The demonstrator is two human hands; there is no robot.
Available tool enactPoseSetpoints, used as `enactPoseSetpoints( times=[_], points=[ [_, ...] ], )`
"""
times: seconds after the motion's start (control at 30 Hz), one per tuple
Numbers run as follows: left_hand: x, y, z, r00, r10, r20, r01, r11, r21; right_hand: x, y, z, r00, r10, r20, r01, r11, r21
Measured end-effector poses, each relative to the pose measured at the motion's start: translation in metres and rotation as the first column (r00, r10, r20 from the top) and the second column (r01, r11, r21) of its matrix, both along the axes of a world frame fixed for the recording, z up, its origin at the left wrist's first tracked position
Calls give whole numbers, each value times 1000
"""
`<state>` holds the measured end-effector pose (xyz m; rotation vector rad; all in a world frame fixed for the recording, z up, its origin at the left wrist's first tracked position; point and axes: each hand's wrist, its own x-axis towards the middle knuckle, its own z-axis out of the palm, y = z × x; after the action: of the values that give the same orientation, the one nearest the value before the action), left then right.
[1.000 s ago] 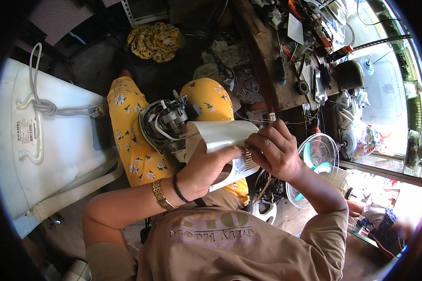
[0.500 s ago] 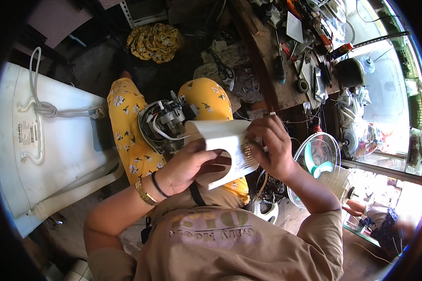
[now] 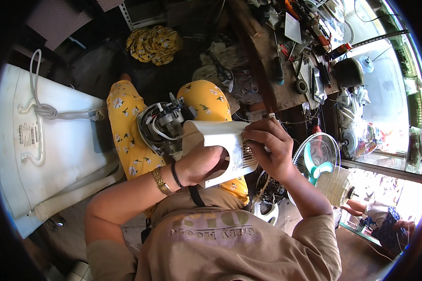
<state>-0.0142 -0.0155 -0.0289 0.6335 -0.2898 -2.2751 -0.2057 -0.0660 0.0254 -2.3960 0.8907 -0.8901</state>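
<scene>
A white plastic housing (image 3: 222,136), with a round cut-out and a slotted vent, is held over my lap. My left hand (image 3: 197,166) grips it at the cut-out, fingertips hidden inside or behind it. My right hand (image 3: 272,147) is closed on the vented right end, its fingers bent over the edge. Just beyond the housing, a motor assembly (image 3: 166,122) with metal parts and wires rests between my thighs in yellow floral trousers; a pale lead runs from it toward the housing.
On the left stands a large white plastic tub (image 3: 56,126) with a looped grey cord. A cluttered wooden bench (image 3: 267,70) with tools is at upper right. A fan (image 3: 316,164) with teal blades stands right of me; beyond it, another person (image 3: 380,215) shows. Floral cloth (image 3: 152,42) lies ahead.
My left hand has slid from the housing's top onto its cut-out, thumb now reaching in. The housing's cut-out face has turned more into view. My right hand stays at the vented end.
</scene>
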Motion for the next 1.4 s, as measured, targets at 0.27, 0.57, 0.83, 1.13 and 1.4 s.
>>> enactPoseSetpoints(
  times=[0.27, 0.57, 0.83, 1.13, 1.4],
  points=[
    [-11, -5, -10, 948, -31, -317, 50, 997, 53, -3, -2, 5, 999, 50, -20, -49, 998, 43],
    [-22, -9, -10, 967, 36, -250, -15, 996, 88, -5, -2, -7, 1000, 26, 6, -26, 998, 51],
    [-17, -6, -14, 1000, 16, -1, -16, 998, 60, -4, -5, 15, 996, 20, -83, 17, 906, 423],
    [6, -13, 12, 952, -121, 282, 176, 968, -181, -18, -2, 10, 990, -128, 63, 55, 745, 665],
    [-2, 1, 32, 913, 103, 395, 109, 871, -480, -19, 2, 14, 999, -12, 34, -11, 797, 604]
  ],
)
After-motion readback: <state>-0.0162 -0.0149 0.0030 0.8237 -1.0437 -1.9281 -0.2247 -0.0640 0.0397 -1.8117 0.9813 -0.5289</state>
